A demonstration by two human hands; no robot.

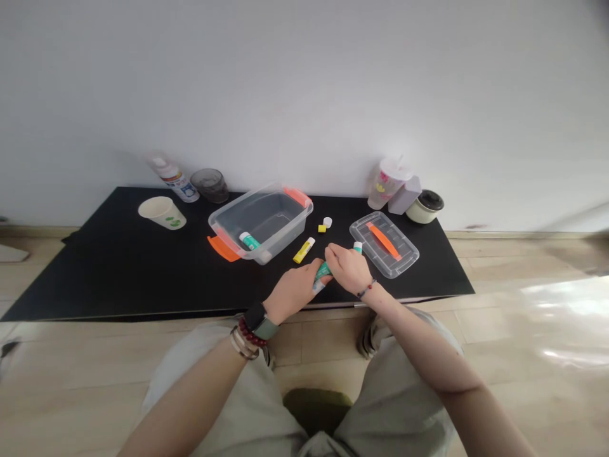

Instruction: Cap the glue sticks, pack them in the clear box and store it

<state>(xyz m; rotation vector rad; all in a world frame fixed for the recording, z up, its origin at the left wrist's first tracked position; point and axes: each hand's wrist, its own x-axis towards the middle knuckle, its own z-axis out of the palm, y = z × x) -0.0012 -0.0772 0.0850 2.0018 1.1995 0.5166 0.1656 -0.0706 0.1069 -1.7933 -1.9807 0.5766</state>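
Observation:
My left hand (292, 291) and my right hand (347, 266) meet over the near edge of a black mat (118, 273), both closed round a green glue stick (322, 273). A white cap end (358, 246) shows just past my right hand's fingers. A yellow glue stick (304, 250) lies on the mat just beyond my hands. Two small caps, one yellow (322, 228) and one white (327, 222), lie further back. A clear plastic box (261, 222) with orange latches holds another green glue stick (249, 240).
The box's clear lid (383, 244) with an orange handle lies to the right. A paper cup (162, 212), a white bottle (174, 179) and a dark glass (209, 185) stand back left. A plastic drink cup (387, 182) and a small jar (425, 206) stand back right by the wall.

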